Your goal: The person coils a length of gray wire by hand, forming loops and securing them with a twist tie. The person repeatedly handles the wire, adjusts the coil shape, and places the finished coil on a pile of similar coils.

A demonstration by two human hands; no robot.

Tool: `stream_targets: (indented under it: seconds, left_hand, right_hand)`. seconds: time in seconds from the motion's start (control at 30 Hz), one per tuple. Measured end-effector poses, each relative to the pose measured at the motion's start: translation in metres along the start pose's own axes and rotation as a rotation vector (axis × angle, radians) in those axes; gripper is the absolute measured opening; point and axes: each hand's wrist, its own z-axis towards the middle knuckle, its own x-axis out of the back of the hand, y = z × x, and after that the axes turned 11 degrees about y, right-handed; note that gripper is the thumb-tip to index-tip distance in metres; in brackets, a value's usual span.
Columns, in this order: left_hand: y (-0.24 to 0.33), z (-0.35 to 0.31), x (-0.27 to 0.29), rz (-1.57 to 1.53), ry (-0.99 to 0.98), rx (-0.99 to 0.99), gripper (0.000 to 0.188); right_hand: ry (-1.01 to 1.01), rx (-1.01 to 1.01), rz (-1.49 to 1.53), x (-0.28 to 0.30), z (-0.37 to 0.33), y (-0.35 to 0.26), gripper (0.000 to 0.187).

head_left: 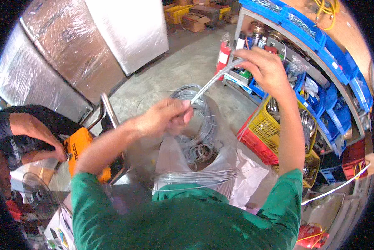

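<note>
Near the middle of the frame, we see the left hand (170, 116) pinching a grey rope (212, 86) between thumb and fingers. From there it slants up to the right hand (264, 68), upper right of centre, likewise pinched. Below both, we find a wire coil (206, 116) on the floor, centre frame.

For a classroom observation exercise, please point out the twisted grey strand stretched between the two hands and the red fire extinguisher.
Twisted grey strand (212, 83): head view, near the middle of its exposed length.
Red fire extinguisher (223, 56): head view, on the front of its body.
</note>
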Motion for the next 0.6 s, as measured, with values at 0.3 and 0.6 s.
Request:
stream_targets:
  seconds: [0.3,0.6]
  left_hand:
    - [0.050,-0.036,-0.050,-1.299,-0.496,-0.891,0.023]
    - [0.095,0.035,0.002,0.705,0.833,-1.037,0.021]
  right_hand:
    - [0.055,-0.615,0.570,-0.129,-0.062,-0.007,0.028]
    - [-0.087,-0.558,0.769,-0.183,-0.157,-0.116,0.021]
